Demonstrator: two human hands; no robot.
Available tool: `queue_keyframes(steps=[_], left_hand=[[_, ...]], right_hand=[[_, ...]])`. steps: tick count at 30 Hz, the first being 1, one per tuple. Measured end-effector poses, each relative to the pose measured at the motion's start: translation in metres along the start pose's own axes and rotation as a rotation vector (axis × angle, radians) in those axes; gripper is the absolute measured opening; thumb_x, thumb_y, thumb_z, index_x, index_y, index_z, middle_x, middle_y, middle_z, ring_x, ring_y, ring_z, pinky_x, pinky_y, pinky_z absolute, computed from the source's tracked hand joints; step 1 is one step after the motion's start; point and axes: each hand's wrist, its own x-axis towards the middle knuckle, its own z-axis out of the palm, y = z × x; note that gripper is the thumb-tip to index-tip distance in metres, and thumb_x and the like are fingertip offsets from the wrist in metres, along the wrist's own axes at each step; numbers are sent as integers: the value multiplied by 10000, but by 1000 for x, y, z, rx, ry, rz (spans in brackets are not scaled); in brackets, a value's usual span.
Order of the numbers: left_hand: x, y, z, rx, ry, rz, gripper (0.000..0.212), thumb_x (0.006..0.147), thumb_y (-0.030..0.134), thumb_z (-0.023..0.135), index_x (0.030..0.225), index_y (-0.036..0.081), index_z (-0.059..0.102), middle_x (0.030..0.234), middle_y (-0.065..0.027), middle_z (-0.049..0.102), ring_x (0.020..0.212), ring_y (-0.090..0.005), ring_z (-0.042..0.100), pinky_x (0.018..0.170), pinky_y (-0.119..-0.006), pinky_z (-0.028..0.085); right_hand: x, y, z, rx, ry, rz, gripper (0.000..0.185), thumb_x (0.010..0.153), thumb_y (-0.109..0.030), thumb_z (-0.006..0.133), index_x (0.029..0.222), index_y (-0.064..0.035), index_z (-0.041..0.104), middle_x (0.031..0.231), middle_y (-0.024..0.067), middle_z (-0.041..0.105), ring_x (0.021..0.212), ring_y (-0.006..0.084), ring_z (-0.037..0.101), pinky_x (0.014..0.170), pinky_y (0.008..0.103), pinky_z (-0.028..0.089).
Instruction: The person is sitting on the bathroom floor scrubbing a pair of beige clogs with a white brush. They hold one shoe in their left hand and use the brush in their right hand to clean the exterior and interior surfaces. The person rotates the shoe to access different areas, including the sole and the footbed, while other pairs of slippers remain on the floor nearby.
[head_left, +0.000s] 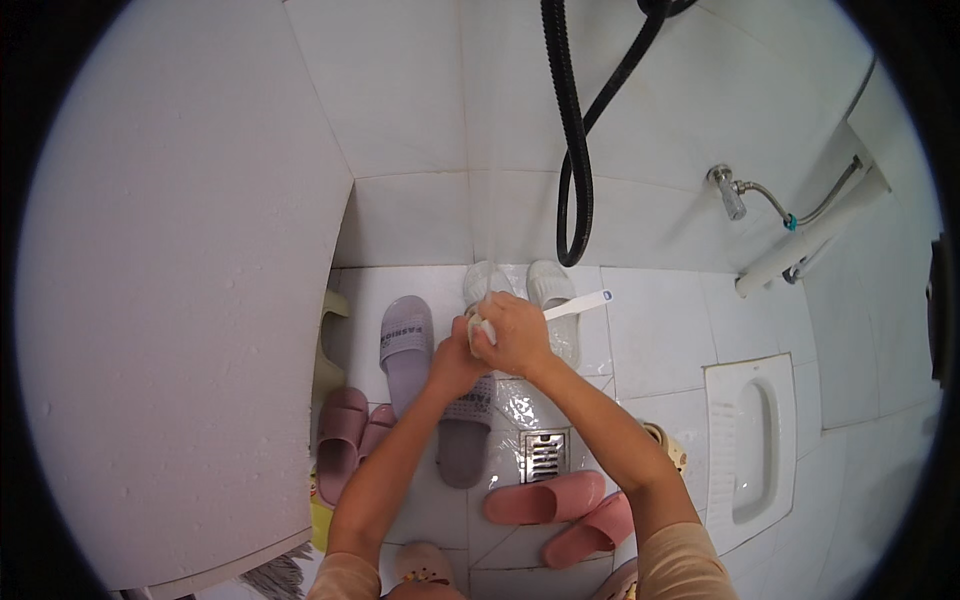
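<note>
In front of me, above the wet floor, both hands are close together under a thin stream of water (491, 187). My right hand (516, 334) is closed around a tool with a slim white handle (581, 304), which has a blue-marked end and points right. The working end of that tool is hidden by my fingers. My left hand (456, 364) grips a small cream-coloured item (475, 330), mostly covered by both hands, so its kind cannot be told. White slippers (555, 277) stand just beyond my hands, against the wall. Grey slippers (409, 337) lie below and to the left.
A black shower hose (574, 150) hangs in a loop ahead. Pink slippers (544, 499) lie beside a metal floor drain (544, 454). A squat toilet (754, 450) is at right, under a valve (727, 195). A white panel (187, 300) borders the left. Mauve slippers (341, 442) sit beside it.
</note>
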Motion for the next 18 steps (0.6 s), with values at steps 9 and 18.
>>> queue_keyframes(steps=[9, 18], left_hand=[[-11, 6, 2, -11, 38, -26, 619, 670, 228, 779, 1118, 21, 405, 999, -178, 617, 924, -285, 613, 788, -368, 482], [-18, 6, 0, -1099, -312, -451, 608, 910, 596, 380, 1338, 164, 387, 1294, -73, 473, 1123, -257, 530, 866, -485, 501]], right_hand=[[-6, 23, 4, -90, -175, 156, 297, 757, -319, 556, 814, -30, 592, 842, 186, 612, 797, 372, 598, 706, 455, 483], [-20, 7, 10, 1, -146, 298, 372, 865, -402, 523, 854, -33, 570, 866, 203, 617, 787, 385, 600, 681, 466, 457]])
